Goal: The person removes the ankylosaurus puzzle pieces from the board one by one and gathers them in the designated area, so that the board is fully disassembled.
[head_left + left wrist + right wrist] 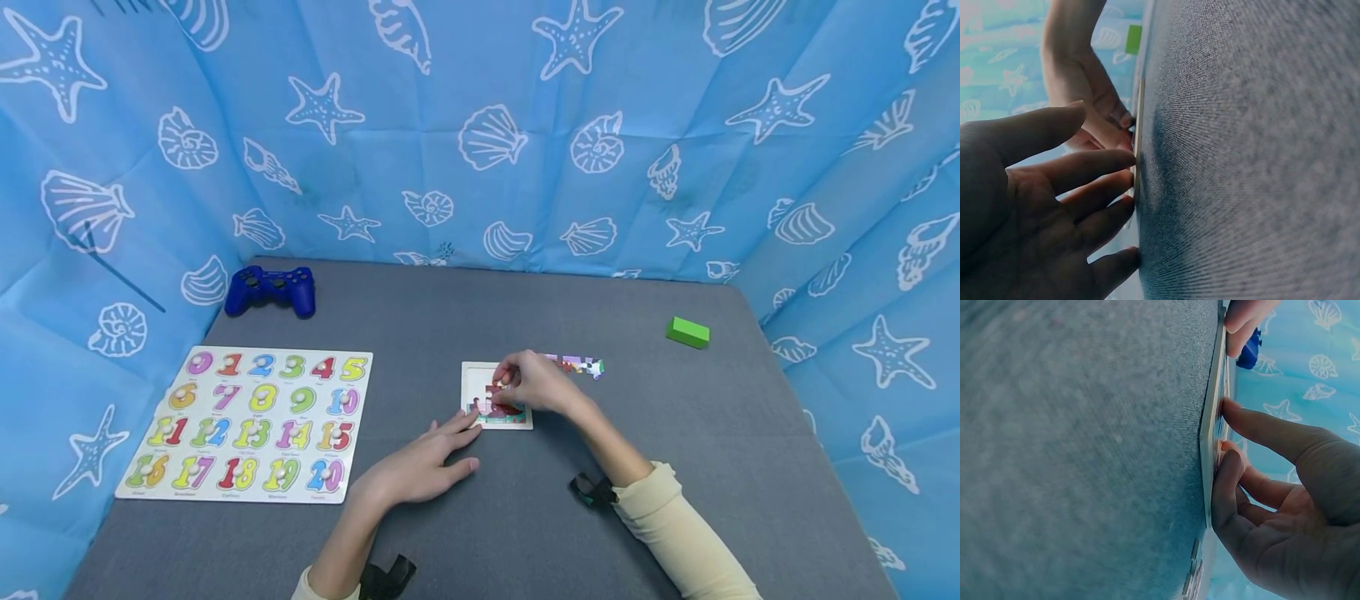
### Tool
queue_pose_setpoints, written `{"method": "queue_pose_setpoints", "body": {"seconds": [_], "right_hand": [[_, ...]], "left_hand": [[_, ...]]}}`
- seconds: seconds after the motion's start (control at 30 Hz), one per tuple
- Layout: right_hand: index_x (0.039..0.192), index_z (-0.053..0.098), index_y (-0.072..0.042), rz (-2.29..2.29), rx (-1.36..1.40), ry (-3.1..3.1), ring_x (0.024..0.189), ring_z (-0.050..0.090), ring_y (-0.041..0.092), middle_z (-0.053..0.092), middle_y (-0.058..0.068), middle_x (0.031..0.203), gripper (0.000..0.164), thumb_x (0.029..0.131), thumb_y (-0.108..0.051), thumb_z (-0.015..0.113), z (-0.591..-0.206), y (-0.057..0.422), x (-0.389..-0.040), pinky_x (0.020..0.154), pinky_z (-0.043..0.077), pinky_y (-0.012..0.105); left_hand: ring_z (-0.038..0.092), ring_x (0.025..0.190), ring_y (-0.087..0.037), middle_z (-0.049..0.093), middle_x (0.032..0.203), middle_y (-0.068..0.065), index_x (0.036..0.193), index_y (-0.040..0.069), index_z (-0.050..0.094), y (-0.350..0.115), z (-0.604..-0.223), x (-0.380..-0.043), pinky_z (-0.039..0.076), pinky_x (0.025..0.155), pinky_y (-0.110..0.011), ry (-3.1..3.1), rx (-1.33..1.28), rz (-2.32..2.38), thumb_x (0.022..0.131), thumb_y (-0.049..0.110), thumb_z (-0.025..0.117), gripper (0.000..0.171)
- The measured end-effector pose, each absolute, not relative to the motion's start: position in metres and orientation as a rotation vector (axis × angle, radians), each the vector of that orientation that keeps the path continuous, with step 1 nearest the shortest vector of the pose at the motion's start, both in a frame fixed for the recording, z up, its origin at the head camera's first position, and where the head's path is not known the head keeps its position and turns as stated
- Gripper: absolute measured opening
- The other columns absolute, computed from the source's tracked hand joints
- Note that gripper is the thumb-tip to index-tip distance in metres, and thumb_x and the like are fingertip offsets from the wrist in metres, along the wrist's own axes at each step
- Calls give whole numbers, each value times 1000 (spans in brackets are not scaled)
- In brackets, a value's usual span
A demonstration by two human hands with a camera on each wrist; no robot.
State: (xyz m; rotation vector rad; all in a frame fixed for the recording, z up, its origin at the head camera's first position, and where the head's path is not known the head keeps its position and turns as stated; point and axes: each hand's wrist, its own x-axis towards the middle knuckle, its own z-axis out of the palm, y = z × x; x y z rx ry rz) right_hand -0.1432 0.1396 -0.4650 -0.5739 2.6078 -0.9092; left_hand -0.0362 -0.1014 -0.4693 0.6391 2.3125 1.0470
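A small square jigsaw board with a pale frame lies on the grey table, partly filled with reddish and pink pieces. Over it, my right hand bends down and pinches a small reddish puzzle piece between thumb and fingers at the picture's surface; the hand covers the board's upper right. My left hand lies with fingers extended, its fingertips touching the board's lower left edge. In the right wrist view, the thumb and curled index finger meet the board from above. Loose puzzle pieces lie just beyond the right hand.
A number puzzle board with knobbed digits lies at the left. Behind it sits a blue game controller. A green block rests at the back right. Blue seashell-patterned curtains surround the table's back and sides.
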Motion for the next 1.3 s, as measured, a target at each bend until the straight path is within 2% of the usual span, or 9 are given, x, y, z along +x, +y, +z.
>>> {"method": "queue_pose_setpoints", "body": {"seconds": [0.43, 0.67, 0.97, 1.3], "right_hand": [[102, 76, -6, -888, -571, 2597, 79, 62, 9, 74, 3, 92, 20, 94, -21, 87, -465, 140, -140, 74, 53, 25], [97, 76, -7, -913, -611, 2562, 71, 57, 8, 72, 3, 84, 16, 94, -19, 86, -464, 140, -140, 64, 48, 23], [112, 74, -2, -931, -587, 2552, 82, 62, 11, 73, 7, 95, 30, 90, -16, 89, -463, 138, -139, 73, 52, 24], [111, 74, -3, -910, -619, 2567, 80, 60, 10, 71, 6, 94, 28, 91, -15, 88, -461, 137, -138, 71, 50, 24]], "left_hand": [[17, 172, -29, 23, 183, -4, 164, 4, 45, -101, -469, -35, 12, 138, -63, 2325, 641, 1045, 113, 30, 58, 59], [18, 172, -29, 24, 183, -5, 164, 4, 46, -101, -469, -35, 12, 138, -64, 2323, 649, 1048, 113, 29, 59, 58], [16, 172, -28, 23, 183, -3, 165, 6, 45, -101, -470, -35, 11, 139, -63, 2320, 647, 1044, 113, 29, 58, 59], [15, 172, -29, 22, 183, -3, 165, 5, 44, -101, -469, -36, 11, 139, -63, 2315, 641, 1053, 113, 29, 58, 59]]}}
